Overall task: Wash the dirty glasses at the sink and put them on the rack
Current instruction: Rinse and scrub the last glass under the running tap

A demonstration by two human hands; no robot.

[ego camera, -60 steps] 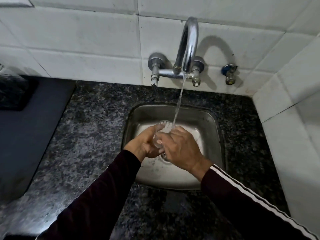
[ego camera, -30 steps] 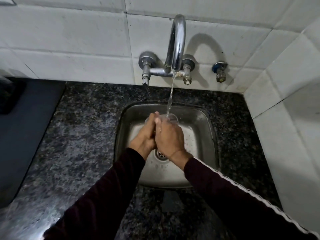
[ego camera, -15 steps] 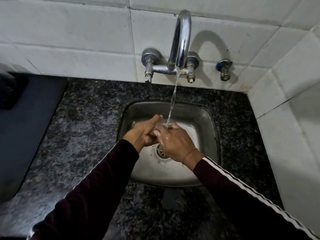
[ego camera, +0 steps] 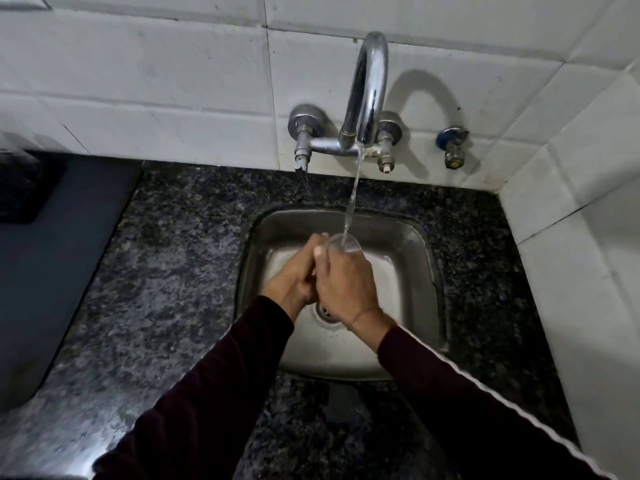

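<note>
A clear glass point(ego camera: 344, 243) is held upright over the steel sink point(ego camera: 420, 271), mouth up under the stream of water from the chrome tap point(ego camera: 369, 91). My right hand point(ego camera: 346, 284) wraps round the glass from the near side. My left hand point(ego camera: 299, 271) grips it from the left, fingers pressed against the right hand's. Only the glass's rim and upper part show; its body is hidden by both hands. The sink's drain point(ego camera: 323, 311) peeks out below my wrists.
Speckled dark granite counter point(ego camera: 166, 271) surrounds the sink. A dark flat surface point(ego camera: 45, 258) lies at the left with a black object point(ego camera: 24, 185) on it. White tiled walls stand behind and at the right; a small valve point(ego camera: 453, 147) sticks out beside the tap.
The hands have kept working round the glass under the water, shifting slightly; the glass now stands more upright with its rim showing above the fingers.
</note>
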